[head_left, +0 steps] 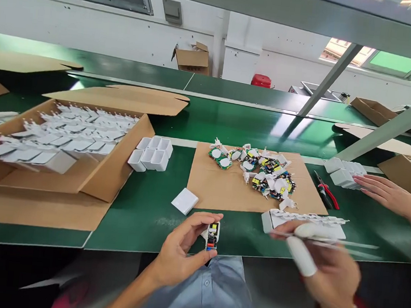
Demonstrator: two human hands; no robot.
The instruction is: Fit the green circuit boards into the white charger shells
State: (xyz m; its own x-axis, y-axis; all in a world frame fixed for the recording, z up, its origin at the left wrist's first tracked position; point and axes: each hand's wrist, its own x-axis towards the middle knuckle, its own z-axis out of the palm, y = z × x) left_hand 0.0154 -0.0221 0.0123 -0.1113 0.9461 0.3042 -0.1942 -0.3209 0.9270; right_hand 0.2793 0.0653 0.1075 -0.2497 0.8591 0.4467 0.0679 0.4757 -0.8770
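My left hand (185, 249) pinches a small charger (212, 236) between thumb and fingers, its circuit board with yellow, black and red parts facing up inside a white shell. My right hand (326, 262), smeared by motion, has white covers on thumb and finger. It is closed around metal tweezers (356, 245), whose two thin arms stick out to the right. Just beyond it stands a row of white charger cases (267, 222) with parts on top. A white square cover (185, 201) lies beyond my left hand. Circuit boards with white plugs (276, 177) are heaped on a cardboard sheet (216, 191).
At left, an open carton (112, 176) holds rows of white chargers. Beside it stand empty white cases (150, 154). Red-handled pliers (327, 192) lie right of the cardboard. Another person's hand (387, 191) touches white cases (345, 172) at right. A metal post (329, 78) rises behind.
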